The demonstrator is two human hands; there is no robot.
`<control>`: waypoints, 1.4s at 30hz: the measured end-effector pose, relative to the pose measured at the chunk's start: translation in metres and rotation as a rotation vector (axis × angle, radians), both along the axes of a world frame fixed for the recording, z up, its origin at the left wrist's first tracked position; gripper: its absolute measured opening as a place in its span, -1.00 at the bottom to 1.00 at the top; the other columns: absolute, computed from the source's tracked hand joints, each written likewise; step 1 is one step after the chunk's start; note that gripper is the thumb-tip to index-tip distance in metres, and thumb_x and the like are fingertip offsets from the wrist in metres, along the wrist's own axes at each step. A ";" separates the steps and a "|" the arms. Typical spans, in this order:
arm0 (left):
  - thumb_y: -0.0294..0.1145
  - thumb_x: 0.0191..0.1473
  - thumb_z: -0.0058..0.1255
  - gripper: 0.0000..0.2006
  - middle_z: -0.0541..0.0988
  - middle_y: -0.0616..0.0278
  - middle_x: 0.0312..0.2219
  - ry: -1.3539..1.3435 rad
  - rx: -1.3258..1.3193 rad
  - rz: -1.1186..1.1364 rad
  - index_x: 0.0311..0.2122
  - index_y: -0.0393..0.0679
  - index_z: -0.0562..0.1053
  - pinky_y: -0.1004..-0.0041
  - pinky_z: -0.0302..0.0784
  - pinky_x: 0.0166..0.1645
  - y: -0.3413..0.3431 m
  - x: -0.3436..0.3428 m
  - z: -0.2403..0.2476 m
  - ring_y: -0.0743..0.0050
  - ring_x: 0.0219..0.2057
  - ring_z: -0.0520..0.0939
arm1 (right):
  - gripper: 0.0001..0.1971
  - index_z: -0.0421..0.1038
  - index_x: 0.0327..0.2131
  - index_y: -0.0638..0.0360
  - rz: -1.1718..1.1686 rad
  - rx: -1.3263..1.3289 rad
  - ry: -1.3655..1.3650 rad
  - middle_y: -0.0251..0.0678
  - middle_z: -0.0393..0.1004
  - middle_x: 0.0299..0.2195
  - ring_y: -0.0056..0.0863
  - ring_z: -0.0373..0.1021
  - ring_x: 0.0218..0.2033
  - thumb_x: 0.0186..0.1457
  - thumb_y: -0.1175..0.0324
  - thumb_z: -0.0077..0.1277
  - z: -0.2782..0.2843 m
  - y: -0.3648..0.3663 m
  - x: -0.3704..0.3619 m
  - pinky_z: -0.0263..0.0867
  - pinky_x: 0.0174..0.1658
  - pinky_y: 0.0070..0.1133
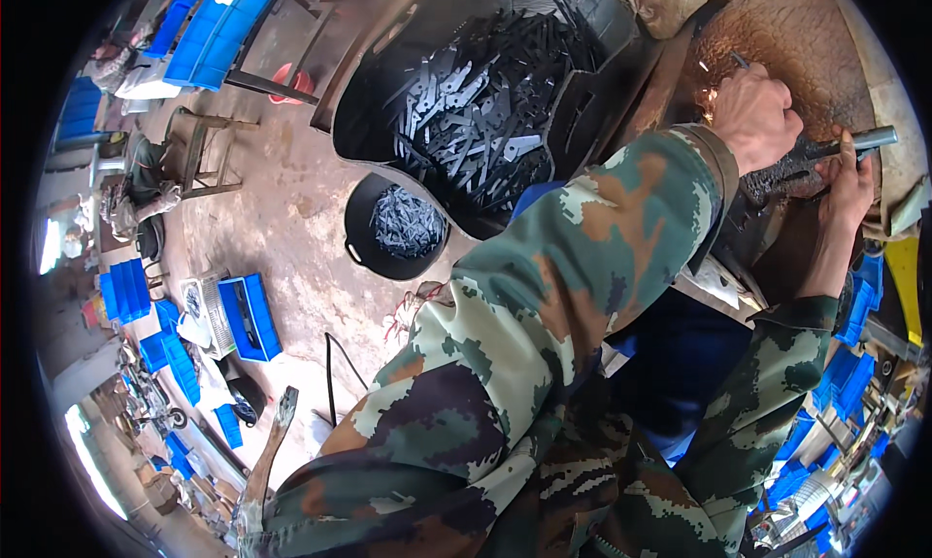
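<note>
My left hand (752,121) is closed, knuckles up, over a brown, dusty work area at the upper right. A small dark metal piece (741,62) sticks out past its fingers. Orange sparks (709,101) fly beside that hand. Lower and to the right, my right hand (845,184) is curled at a grey round bar (867,143), its thumb laid over the bar. Dark, clumped grit (777,182) lies between the two hands. What the sparks come from is hidden by my left hand and sleeve.
Left of my left arm stands a large black tub (359,121) heaped with flat dark metal pieces (476,101). A smaller black bucket (361,252) holds more small metal pieces. Blue bins (249,315), a wooden stool (209,150) and a seated person (136,203) are farther left.
</note>
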State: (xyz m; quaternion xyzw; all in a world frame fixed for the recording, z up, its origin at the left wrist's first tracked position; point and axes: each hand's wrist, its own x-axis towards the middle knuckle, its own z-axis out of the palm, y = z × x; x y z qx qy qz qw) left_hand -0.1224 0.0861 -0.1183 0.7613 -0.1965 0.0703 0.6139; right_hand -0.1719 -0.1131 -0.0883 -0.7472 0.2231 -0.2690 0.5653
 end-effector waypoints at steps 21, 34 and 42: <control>-0.48 -0.07 0.14 -0.81 0.58 0.13 -0.39 0.124 0.980 -0.770 -0.27 -0.19 0.56 0.35 0.51 -0.16 0.403 0.020 -0.054 0.24 -0.30 0.61 | -0.66 0.41 -0.07 0.35 -0.029 -0.019 -0.087 -0.19 0.48 -0.33 -0.49 0.33 -0.51 0.13 0.36 0.14 0.001 0.010 0.011 0.46 -0.46 -0.50; -0.56 -0.21 0.19 -0.85 0.46 0.14 -0.42 0.156 1.196 -0.804 -0.44 -0.19 0.48 0.30 0.49 -0.19 0.414 0.032 -0.082 0.06 -0.31 0.55 | -0.66 0.30 -0.08 0.53 0.005 -0.039 -0.120 0.11 0.45 -0.27 -0.23 0.45 -0.44 0.14 0.49 0.08 0.015 0.024 0.000 0.46 -0.62 -0.38; -0.74 -0.05 -0.07 -0.84 0.32 0.30 -0.47 0.490 0.643 -0.546 -0.35 -0.24 0.33 0.55 0.29 -0.34 0.396 0.011 -0.052 0.70 -0.38 0.31 | -0.65 0.36 -0.04 0.37 0.008 0.034 -0.098 -0.15 0.45 -0.32 -0.51 0.32 -0.52 0.15 0.38 0.11 0.003 0.006 0.004 0.47 -0.52 -0.51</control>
